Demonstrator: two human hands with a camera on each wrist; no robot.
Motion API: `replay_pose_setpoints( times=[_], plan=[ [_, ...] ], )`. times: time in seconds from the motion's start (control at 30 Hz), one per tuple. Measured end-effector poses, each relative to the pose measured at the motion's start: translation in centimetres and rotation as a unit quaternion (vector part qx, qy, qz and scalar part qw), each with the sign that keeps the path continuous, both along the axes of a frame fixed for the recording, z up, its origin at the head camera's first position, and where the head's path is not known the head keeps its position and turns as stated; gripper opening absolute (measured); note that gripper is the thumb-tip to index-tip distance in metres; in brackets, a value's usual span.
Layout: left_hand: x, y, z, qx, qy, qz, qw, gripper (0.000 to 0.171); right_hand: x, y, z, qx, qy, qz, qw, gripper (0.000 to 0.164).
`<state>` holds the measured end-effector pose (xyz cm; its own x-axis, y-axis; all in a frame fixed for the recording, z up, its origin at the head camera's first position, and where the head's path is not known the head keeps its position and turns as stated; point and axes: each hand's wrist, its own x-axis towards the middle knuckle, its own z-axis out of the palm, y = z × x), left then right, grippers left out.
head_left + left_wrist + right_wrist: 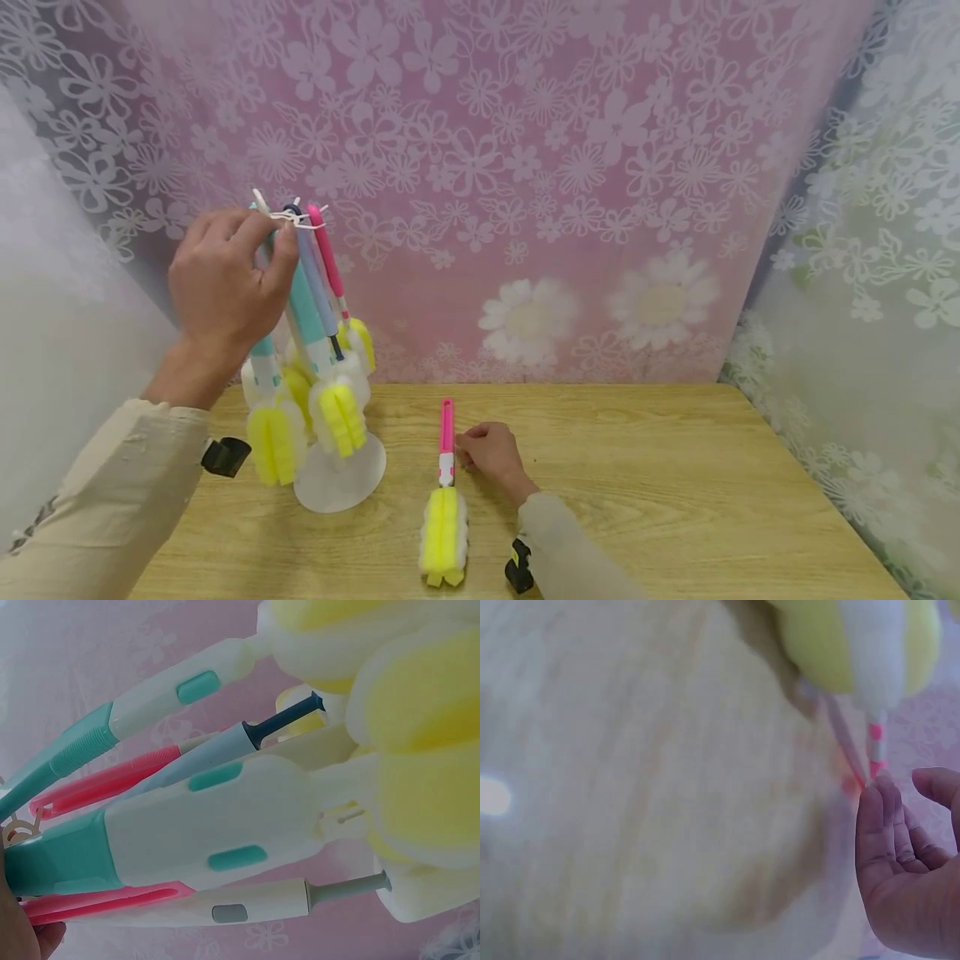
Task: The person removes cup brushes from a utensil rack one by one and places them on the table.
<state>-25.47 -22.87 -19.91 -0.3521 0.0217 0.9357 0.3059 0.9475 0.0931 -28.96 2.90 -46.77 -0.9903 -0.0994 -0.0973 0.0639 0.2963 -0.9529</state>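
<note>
Pink-handled brush (444, 510); right hand (491, 454) beside.

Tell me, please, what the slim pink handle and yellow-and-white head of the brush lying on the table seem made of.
The slim pink handle: likely smooth, moulded plastic, judging by its even colour and clean edges.
The yellow-and-white brush head: probably soft, matte sponge, from its puffy, scalloped edges, though its type is unclear.

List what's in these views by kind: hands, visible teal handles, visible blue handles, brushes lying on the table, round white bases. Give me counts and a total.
Hands: 2
Teal handles: 2
Blue handle: 1
Brush lying on the table: 1
Round white base: 1
Total: 7
</note>
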Motion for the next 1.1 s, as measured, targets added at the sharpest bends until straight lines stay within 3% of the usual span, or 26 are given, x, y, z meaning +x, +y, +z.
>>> replay_pose_setpoints(
  times=[0.27,0.73,0.93,1.1],
  plan=[
    [-0.1,0.2,0.1,0.000,0.000,-0.002,1.0000,0.040,-0.9,0.5,2.5,-0.011,0.029,-0.003,0.999,0.029],
    [0.1,0.0,0.2,0.012,0.004,-0.010,0.9999,0.036,-2.0,-1.8,8.5,-0.074,0.078,0.038,0.993,0.023],
    [0.3,-0.1,0.3,0.015,-0.009,-0.022,0.9996,0.034,-1.7,-2.5,9.7,-0.090,0.081,0.063,0.991,0.018],
    [0.4,-0.3,0.4,0.018,-0.023,-0.030,0.9991,0.033,-1.3,-2.4,9.6,-0.098,0.092,0.080,0.988,0.018]
  ],
)
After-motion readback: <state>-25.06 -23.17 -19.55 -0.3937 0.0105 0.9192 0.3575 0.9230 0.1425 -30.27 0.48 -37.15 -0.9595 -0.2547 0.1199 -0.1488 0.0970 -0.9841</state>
